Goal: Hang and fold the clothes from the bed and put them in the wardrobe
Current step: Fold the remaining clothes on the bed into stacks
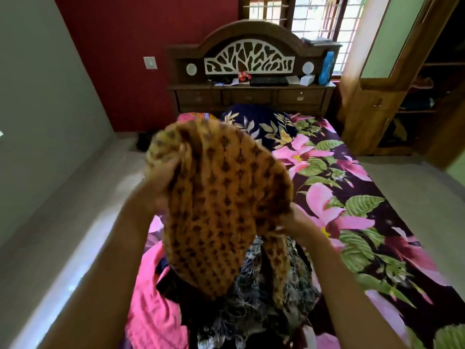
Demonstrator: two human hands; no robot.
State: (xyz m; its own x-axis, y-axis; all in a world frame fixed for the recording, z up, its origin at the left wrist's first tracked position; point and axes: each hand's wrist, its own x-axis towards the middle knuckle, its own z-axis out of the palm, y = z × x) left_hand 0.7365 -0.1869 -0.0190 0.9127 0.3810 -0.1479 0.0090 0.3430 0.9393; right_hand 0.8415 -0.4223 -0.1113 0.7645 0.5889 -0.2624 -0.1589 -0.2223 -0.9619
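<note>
The left hand (pixel 162 182) and right hand (pixel 293 220) are holding the orange patterned garment (pixel 226 197) up over the bed (pixel 352 197), fingers curling into its bunched edges. It is looking light and limp, likely sagging; taking it by the shoulder seams seems best

So the cloth (pixel 221 197) in the middle is mustard-orange with rows of little dark brown motifs, paler yellow at its 10 o'clock edge. The bedsheet (pixel 352 197) is deep purple with huge pink flowers and green leaves. At 12 o'clock the pillow (pixel 264 127) is navy with cream-gold leaves. At 7 o'clock there's a hot-pink garment (pixel 151 311), and at 6 a black and grey-white swirly dress (pixel 251 311). The headboard (pixel 249 34) is dark brown with a white branchy panel, the wall (pixel 138 59) is red, and the bottle (pixel 327 69) is blue.
</note>
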